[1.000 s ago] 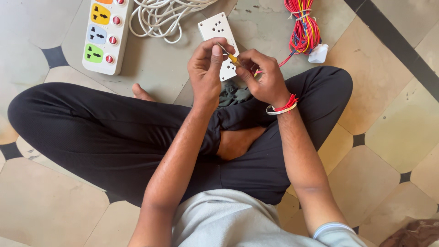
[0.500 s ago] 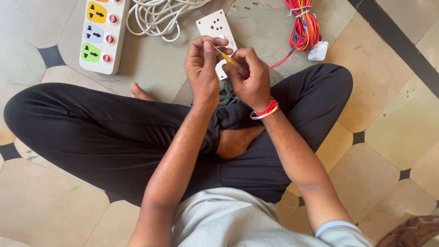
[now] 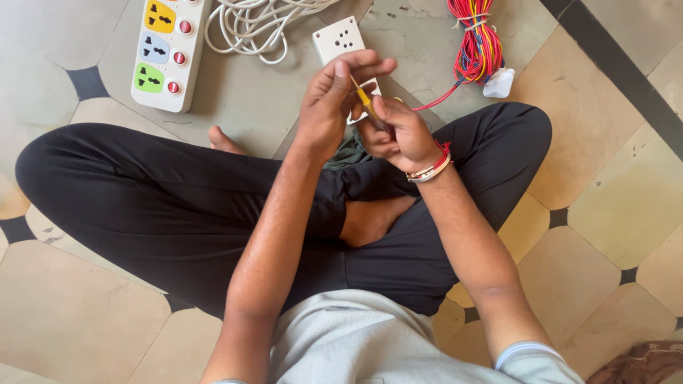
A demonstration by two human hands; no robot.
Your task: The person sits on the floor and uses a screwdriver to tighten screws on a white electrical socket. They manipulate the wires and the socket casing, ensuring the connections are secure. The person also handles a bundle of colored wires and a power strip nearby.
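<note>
I sit cross-legged on a tiled floor. My left hand [image 3: 333, 99] pinches the upper end of a thin yellow-handled tool [image 3: 366, 102], fingers curled over it. My right hand [image 3: 398, 134], with red thread bands at the wrist, grips the tool's lower end just below. Both hands meet above my lap. A white socket plate [image 3: 337, 40] lies on the floor right behind them, partly hidden by the fingers. A thin red wire [image 3: 435, 98] runs from near my right hand toward a wire bundle.
A white extension board [image 3: 168, 51] with yellow, blue and green sockets and red switches lies at top left, beside a coiled white cable [image 3: 257, 23]. A bundle of red, yellow and blue wires [image 3: 475, 44] with a small white part [image 3: 498, 82] lies at top right. Small screws [image 3: 393, 10] lie nearby.
Both hands have stayed together on the yellow tool. My right hand has slid a little lower and its wrist has turned; the left fingers now close over the tool's top.
</note>
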